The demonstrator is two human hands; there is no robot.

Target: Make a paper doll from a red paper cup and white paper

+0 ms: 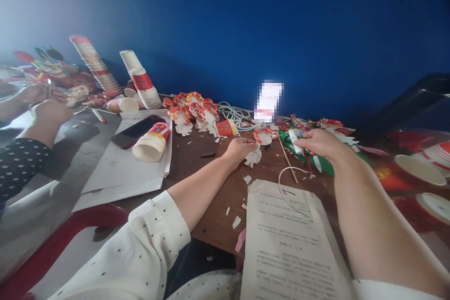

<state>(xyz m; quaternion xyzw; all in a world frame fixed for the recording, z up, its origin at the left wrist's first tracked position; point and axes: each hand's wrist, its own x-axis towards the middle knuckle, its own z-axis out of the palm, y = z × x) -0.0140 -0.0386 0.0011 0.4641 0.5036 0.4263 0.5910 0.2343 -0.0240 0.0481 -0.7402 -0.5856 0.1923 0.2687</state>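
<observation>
Smooth, matte dark blue wall point(211, 28) fills the top of frame; below it, brown flat desk point(188, 159) littered with torn paper bits. Left hand point(239, 151), centre: grip pinched together on a white, jagged-edged paper cutout point(253, 157), thin, top edge under the fingertips. Right hand point(323, 144), right of centre: grip clamped on a small white roundish object point(296, 141), partly covered by fingers, exact type unclear. Beneath it, crumpled-looking green sheet point(326, 166), mostly hidden. Thin straight wooden stick point(288, 159) just left of that. Heap of frilly red-orange-and-white paper cutouts point(195, 108) left of centre, overlapping, count unclear. Pale blue coiled cable point(234, 115) beside it. Bright upright rectangle point(269, 101) pixelated, content unreadable. White printed paper point(281, 239) cut off at bottom edge, text blurred. Tall ribbed stack of paper cups point(96, 68) upper left. Far left, another person's hands point(52, 108), smeared; dark dotted sleeve point(23, 164) cropped. Red-and-white cups point(420, 168), right edge, blurry.
</observation>
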